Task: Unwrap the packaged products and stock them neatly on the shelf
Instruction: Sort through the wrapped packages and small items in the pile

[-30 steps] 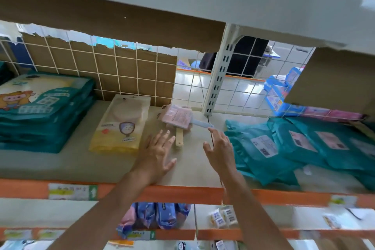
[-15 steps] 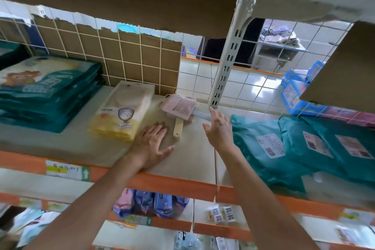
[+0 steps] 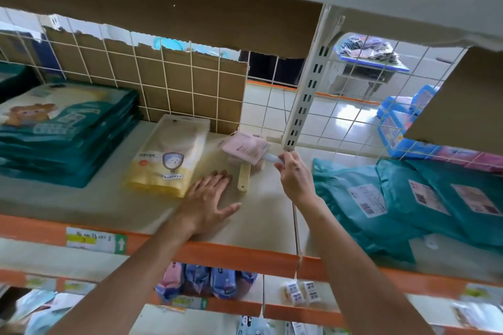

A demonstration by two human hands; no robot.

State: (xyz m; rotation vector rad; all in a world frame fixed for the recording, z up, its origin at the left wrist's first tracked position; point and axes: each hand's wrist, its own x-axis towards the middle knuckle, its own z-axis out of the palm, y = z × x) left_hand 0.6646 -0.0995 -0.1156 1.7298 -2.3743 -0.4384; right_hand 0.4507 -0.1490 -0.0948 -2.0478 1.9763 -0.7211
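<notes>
The right hand (image 3: 295, 178) has reached in, pinching the pink-carded blue-handled brush (image 3: 246, 148) to straighten it, one o'clock of the flat-spread left hand (image 3: 208, 198).

The right hand (image 3: 295, 178) no longer reaches with open fingers. It now pinches the pale handle (image 3: 270, 157) of the pink-wrapped brush (image 3: 246, 147) at frame centre.

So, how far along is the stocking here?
Done: teal packs and a yellow pack lie stacked on the shelf. In hand: the right hand pinches the handle of a pink-carded brush; the left hand rests flat. Left: the teal mailer bags look unopened.
</notes>
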